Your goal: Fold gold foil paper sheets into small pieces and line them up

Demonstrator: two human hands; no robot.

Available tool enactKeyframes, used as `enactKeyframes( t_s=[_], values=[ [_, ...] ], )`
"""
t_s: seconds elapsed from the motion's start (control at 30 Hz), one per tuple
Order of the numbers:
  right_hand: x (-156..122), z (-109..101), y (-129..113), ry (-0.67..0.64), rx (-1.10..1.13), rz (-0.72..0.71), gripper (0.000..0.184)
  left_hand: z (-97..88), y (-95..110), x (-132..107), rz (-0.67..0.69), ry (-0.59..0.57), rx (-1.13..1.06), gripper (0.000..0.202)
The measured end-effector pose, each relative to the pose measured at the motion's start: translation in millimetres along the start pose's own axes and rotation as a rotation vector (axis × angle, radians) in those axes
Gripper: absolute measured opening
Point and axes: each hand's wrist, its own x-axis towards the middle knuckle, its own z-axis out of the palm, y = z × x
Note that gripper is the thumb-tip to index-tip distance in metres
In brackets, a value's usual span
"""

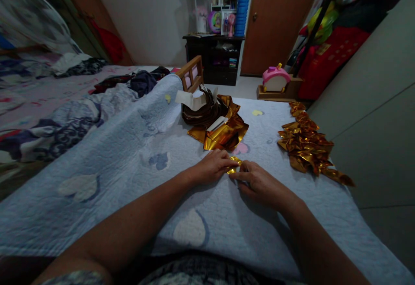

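Observation:
A small piece of gold foil paper (234, 169) lies on the light blue bedspread in front of me, partly covered by my fingers. From its left side my left hand (214, 166) grips it, fingertips pressed down on the foil. My right hand (254, 178) pinches the right edge, index finger pointing across the near side. Just beyond my hands is a loose pile of flat gold foil sheets (223, 137). To the right, several folded gold foil pieces (306, 142) are heaped in a long row.
A dark brown stack of papers (199, 114) with white sheets stands behind the foil sheets. The heart-patterned bedspread (129, 190) spreads under everything. A pink and white toy case (275, 79) sits past the far edge. Rumpled clothes (142, 82) lie at left; a pale cabinet (376, 125) borders the right.

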Motion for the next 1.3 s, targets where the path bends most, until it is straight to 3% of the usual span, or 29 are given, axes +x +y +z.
enactKeyframes(
  t_s=[0.3, 0.63, 0.73, 0.83, 0.9, 1.17, 1.3],
  values=[
    [-7.7, -9.0, 4.5, -0.064, 0.012, 0.034, 0.033, -1.4, 2.9, 0.0, -0.005, 0.007, 0.002, 0.031],
    [-6.4, -20.7, 11.8, -0.091, 0.099, 0.059, 0.022, 3.7, -2.0, -2.0, 0.035, 0.037, 0.023, 0.032],
    [-3.0, -14.5, 19.7, 0.012, 0.064, 0.163, 0.020, 3.4, -0.4, -2.1, 0.034, 0.038, 0.047, 0.033],
    [0.0, -2.8, 28.6, 0.279, -0.052, 0.284, 0.011, 2.9, 3.8, -2.7, 0.023, 0.051, 0.081, 0.034],
    [2.1, 4.8, 32.0, 0.342, -0.076, 0.273, 0.021, 3.5, 6.6, -3.1, 0.021, 0.068, 0.091, 0.034],
    [11.4, 13.2, 27.6, 0.254, -0.015, 0.290, 0.016, 5.1, 12.7, -2.3, -0.008, 0.116, 0.077, 0.029],
    [11.9, 12.9, 25.2, 0.244, -0.015, 0.315, 0.012, 2.1, 17.4, -3.7, -0.158, 0.200, 0.087, 0.025]
  ],
)
